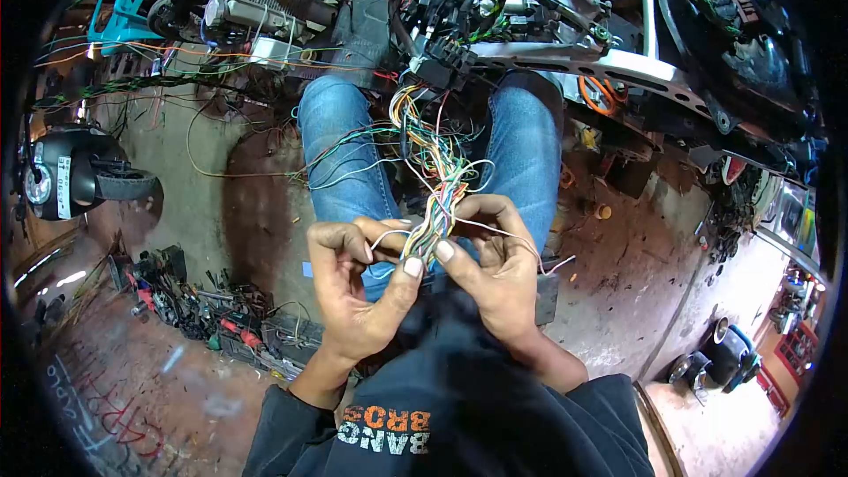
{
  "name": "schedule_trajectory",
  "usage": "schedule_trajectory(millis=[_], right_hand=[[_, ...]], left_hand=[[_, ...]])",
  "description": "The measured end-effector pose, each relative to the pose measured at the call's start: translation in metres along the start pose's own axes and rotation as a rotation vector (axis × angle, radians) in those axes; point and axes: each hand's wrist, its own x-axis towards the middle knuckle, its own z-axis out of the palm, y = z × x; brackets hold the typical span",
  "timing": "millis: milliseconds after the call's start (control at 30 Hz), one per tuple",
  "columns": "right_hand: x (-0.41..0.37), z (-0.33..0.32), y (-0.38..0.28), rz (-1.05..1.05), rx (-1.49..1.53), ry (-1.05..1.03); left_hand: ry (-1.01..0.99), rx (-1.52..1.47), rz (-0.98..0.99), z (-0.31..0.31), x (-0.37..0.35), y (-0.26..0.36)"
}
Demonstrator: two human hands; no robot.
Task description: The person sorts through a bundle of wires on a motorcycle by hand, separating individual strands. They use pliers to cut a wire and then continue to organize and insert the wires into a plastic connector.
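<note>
- Wires (440,199), thin, multicoloured, plastic-coated, are gathered between blue-denim legs (530,146).
- Near part is pinched by left hand (358,296) and right hand (496,278), each grip narrow.
- Wires could be knotted or snapped if pulled while tangled.

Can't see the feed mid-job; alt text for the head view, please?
A person's left hand and right hand hold a bundle of multicoloured wires between jeans-clad legs. The wires lead up toward machinery with a silver metal frame. Dark loose parts lie on the stained floor at left.
</note>
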Motion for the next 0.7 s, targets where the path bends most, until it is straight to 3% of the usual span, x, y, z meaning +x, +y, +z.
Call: schedule_trajectory(millis=[167,267,400,667,700], right_hand=[[0.002,-0.003,-0.005,0.087,0.034,0.021],[0.001,0.002,0.006,-0.02,0.034,0.066],[-0.001,0.007,0.011,0.025,0.074,0.1],[0.0,0.014,0.018,-0.007,0.064,0.131],[0.001,0.012,0.021,-0.011,0.063,0.137]], left_hand=[[-0.084,0.169,0.157,-0.007,0.004,-0.008],[-0.077,0.214,0.066,-0.009,0.0,-0.008],[-0.072,0.262,-0.012,-0.016,-0.009,-0.011],[0.064,0.684,0.094,0.004,-0.005,-0.001],[0.101,0.64,0.03,0.006,-0.004,-0.001]])
